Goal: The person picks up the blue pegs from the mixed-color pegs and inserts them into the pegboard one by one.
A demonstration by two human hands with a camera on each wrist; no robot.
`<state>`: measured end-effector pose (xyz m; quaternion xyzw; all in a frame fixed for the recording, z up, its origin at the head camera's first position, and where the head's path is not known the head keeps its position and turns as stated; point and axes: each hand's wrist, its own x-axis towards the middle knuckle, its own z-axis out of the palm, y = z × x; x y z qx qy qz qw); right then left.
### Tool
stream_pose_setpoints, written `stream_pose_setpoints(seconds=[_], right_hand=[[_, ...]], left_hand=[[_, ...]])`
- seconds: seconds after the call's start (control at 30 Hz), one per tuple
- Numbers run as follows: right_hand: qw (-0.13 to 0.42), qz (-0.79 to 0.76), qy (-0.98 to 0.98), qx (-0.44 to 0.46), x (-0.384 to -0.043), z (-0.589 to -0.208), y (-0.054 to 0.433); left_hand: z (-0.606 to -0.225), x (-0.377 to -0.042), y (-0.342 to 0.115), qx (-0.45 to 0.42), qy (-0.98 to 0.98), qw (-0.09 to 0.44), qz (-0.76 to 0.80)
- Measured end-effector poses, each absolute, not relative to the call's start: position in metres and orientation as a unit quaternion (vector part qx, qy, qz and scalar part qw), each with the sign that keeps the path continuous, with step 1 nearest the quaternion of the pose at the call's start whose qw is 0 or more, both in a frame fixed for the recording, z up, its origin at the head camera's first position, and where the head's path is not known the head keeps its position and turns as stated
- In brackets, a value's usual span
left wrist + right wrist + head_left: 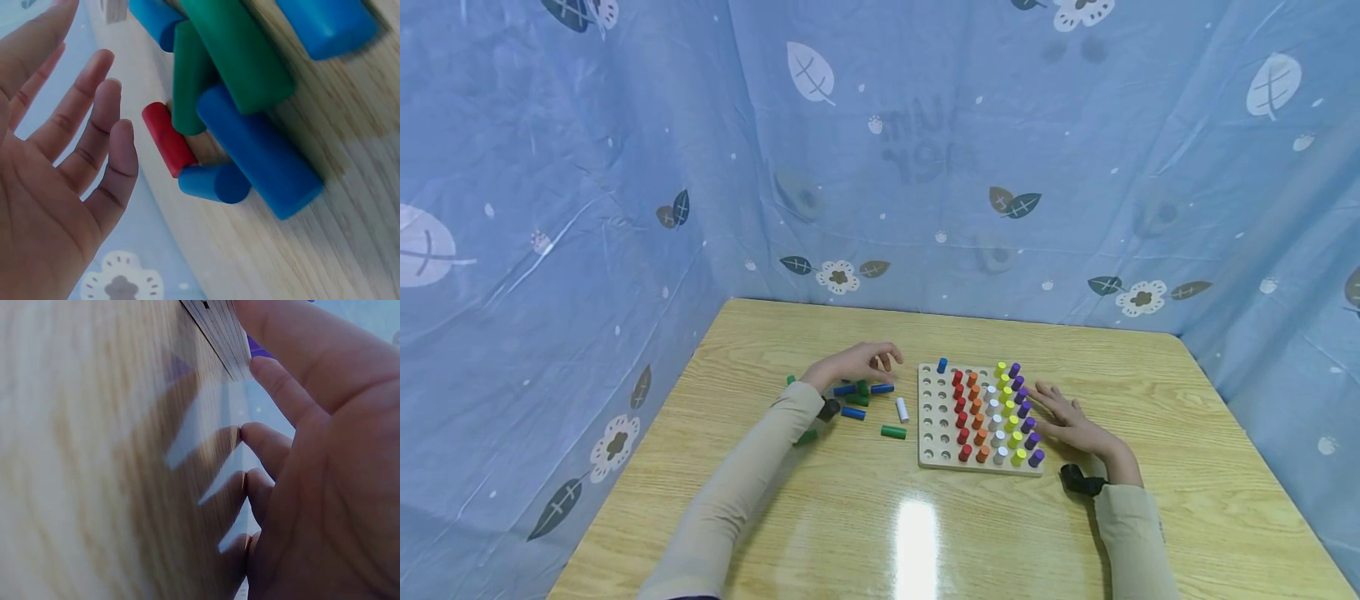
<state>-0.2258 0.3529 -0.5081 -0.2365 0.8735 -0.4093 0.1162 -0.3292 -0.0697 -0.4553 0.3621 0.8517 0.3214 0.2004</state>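
My left hand (853, 364) hovers over loose pegs left of the pegboard, its fingers relaxed and holding nothing. In the left wrist view, a green peg (240, 59), a blue peg (259, 153) and a small red peg (167, 139) lie piled beside the fingers. A wooden pegboard (935, 417) has red, orange, white, yellow and purple pegs (1026, 425) standing in columns. One blue peg (942, 365) stands in the far row toward the left. Along the board's right edge rests my right hand (1078, 429), fingers spread on the table and thumb at the board's side.
A white peg (902, 410) and a green peg (893, 432) lie between the pile and the board. Another blue peg (853, 412) is closer to the left wrist. Behind the wooden table (1030, 533) hangs a blue patterned curtain (940, 275).
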Motion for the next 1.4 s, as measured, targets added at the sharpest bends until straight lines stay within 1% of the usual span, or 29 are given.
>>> stream_pose_setpoints(seconds=[0.37, 0.77, 1.4], right_hand=[[0.122, -0.413, 0.871, -0.235, -0.225, -0.507, 0.353], [0.123, -0.41, 0.874, -0.231, -0.227, -0.51, 0.353], [0.126, -0.412, 0.873, -0.228, -0.229, -0.511, 0.356]], left_hand=[[-0.459, -0.324, -0.074, 0.339, 0.868, 0.209, 0.295], [-0.466, -0.326, -0.072, 0.361, 0.881, 0.184, 0.244], [-0.47, -0.328, -0.072, 0.341, 0.89, 0.188, 0.236]])
